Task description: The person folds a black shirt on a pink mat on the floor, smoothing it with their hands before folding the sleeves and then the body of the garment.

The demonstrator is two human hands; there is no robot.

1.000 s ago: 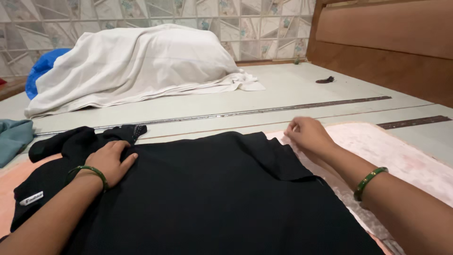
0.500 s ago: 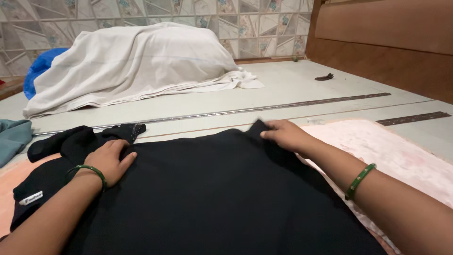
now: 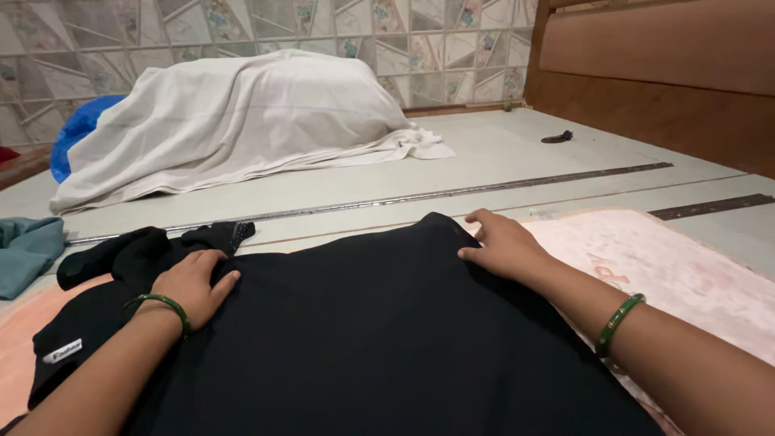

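Note:
A black garment [image 3: 355, 331] lies spread flat in front of me on a pale pink mat [image 3: 686, 266]. My left hand [image 3: 194, 284] rests palm down on its left part, fingers apart, a green bangle on the wrist. My right hand [image 3: 504, 246] presses flat on the garment's far right edge, where the cloth meets the mat, also with a green bangle on the wrist. A bunched black part of the garment [image 3: 137, 250] with a white label lies to the left of my left hand.
A white sheet [image 3: 234, 113] covers a large mound at the back, with something blue [image 3: 77, 133] behind it. A teal cloth [image 3: 24, 250] lies at the left edge. A wooden board [image 3: 662, 73] stands at the right. A small dark object [image 3: 557, 137] lies far right.
My right hand moved left from the mat onto the garment's upper right edge and now lies flat on it. That corner, earlier folded out, is smoothed. My left hand stayed put.

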